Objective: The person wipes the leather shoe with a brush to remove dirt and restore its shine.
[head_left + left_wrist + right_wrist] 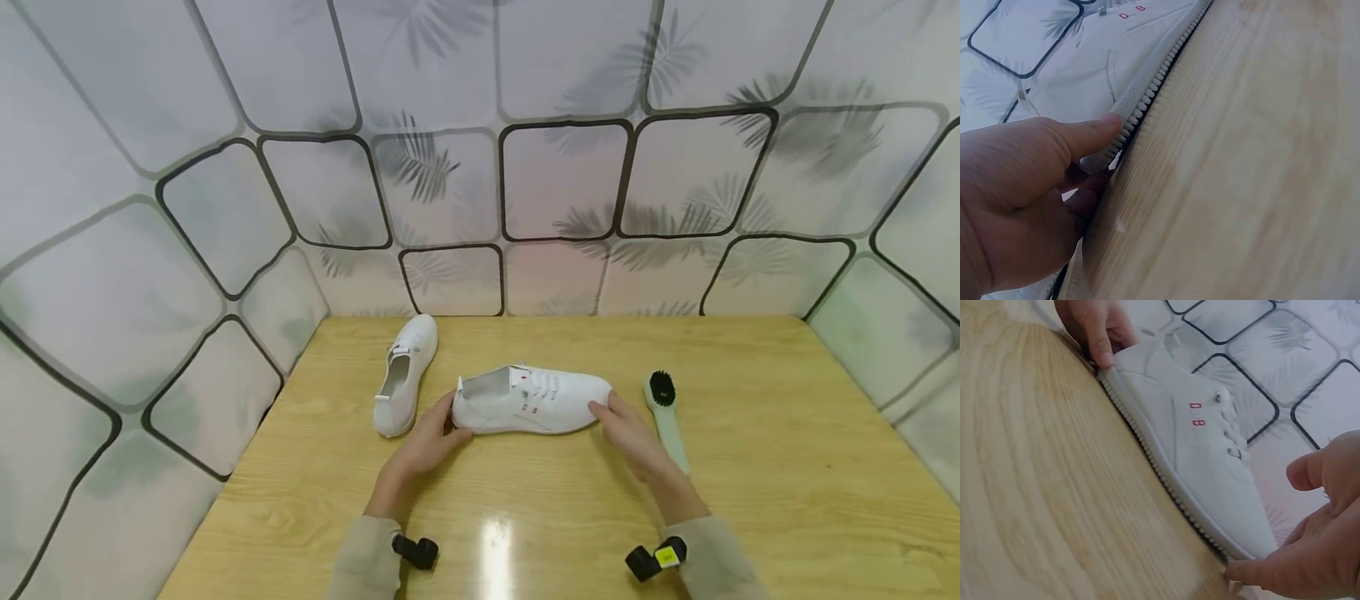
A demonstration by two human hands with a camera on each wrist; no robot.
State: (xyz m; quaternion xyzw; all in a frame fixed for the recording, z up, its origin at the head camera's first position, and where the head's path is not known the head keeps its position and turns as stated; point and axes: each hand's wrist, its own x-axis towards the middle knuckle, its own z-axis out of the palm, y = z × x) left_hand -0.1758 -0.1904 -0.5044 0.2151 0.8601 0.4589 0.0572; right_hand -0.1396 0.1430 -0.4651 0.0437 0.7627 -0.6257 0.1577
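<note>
A white lace-up shoe with small red lettering lies on its sole on the wooden table, toe to the right. My left hand grips its heel; in the left wrist view the thumb presses the ridged sole edge and the other fingers are partly hidden behind. At the toe is my right hand. Its thumb touches the toe's near side, and in the right wrist view another finger extends on the far side. The matching white shoe lies to the left, toe away from me.
Right of the right hand lies a pale green brush with black bristles facing up. Patterned wall covering closes off the back and both sides of the wooden table.
</note>
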